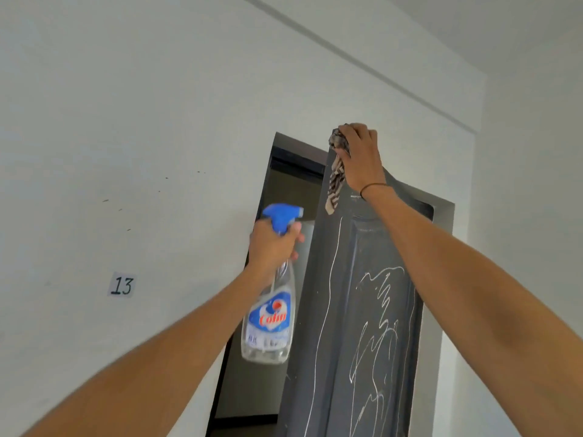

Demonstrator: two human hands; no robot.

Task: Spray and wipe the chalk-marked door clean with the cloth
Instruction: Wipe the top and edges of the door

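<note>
A dark grey door (pixel 344 310) stands partly open, scrawled with white chalk lines down its panel. At the door's top corner my right hand (pixel 362 156) grips a bunched striped cloth (pixel 336 178), whose loose end hangs down the door face. Left of the door edge, my left hand (pixel 273 244) grips the neck of a clear spray bottle (pixel 269 323) with a blue trigger head whose nozzle points right toward the door.
A white wall (pixel 142 121) fills the left, with a small paper label (pixel 122 284) reading 13. The dark doorway gap (pixel 284 190) opens behind the bottle. The grey door frame (pixel 441 216) and another white wall lie to the right.
</note>
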